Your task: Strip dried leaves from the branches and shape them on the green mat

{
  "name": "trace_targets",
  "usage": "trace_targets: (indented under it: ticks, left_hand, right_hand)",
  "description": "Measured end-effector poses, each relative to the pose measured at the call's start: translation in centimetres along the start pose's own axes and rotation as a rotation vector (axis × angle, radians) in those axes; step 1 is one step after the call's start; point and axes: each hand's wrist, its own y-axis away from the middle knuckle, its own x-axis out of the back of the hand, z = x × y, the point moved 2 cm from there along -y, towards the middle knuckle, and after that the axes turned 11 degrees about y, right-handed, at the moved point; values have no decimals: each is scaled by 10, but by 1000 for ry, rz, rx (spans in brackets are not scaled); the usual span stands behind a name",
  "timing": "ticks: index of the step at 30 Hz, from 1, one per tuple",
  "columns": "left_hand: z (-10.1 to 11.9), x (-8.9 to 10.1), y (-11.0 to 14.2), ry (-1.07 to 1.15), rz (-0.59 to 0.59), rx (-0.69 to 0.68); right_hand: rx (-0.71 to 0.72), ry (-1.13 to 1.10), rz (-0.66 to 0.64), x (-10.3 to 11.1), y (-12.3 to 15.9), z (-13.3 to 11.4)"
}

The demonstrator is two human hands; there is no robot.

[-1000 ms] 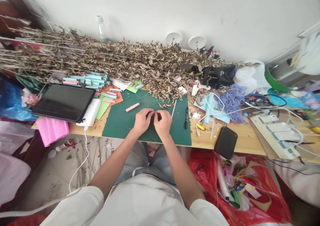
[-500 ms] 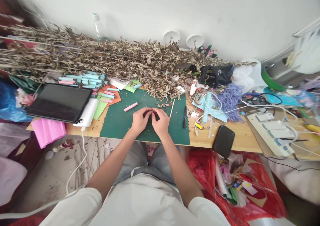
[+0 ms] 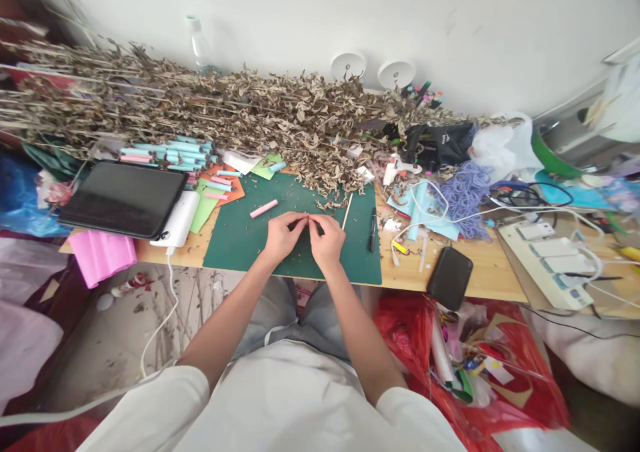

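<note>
Over the green cutting mat point(image 3: 240, 245), my left hand point(image 3: 284, 239) and my right hand point(image 3: 326, 240) meet at the fingertips. Both are closed in a pinch; whatever lies between the fingers is too small to make out. Left of my hands a pink paper roll point(image 3: 264, 209) rests on the mat. A thin pale stick point(image 3: 347, 212) lies just right of my right hand, and a black pen point(image 3: 373, 230) is near the mat's right edge. Bits of dry leaf are scattered over the mat.
Dried leafy stems point(image 3: 280, 112) cover the back of the table. Left are a black tablet point(image 3: 123, 199), a white power bank point(image 3: 177, 219) and blue paper rolls point(image 3: 190, 151). Right are a glue gun point(image 3: 400, 169), purple yarn point(image 3: 465, 195), a black phone point(image 3: 450, 279) and a power strip point(image 3: 547, 265).
My hands have turned slightly, with the fingertips straighter and still touching; the right hand sits a little further right. The whole view has shifted slightly.
</note>
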Motion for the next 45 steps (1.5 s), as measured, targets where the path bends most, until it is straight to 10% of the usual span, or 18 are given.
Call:
trace_targets:
  ticks: [45]
  left_hand:
    - [-7, -1, 0, -17, -3, 68]
  right_hand:
    - [-31, 37, -123, -2, 0, -2]
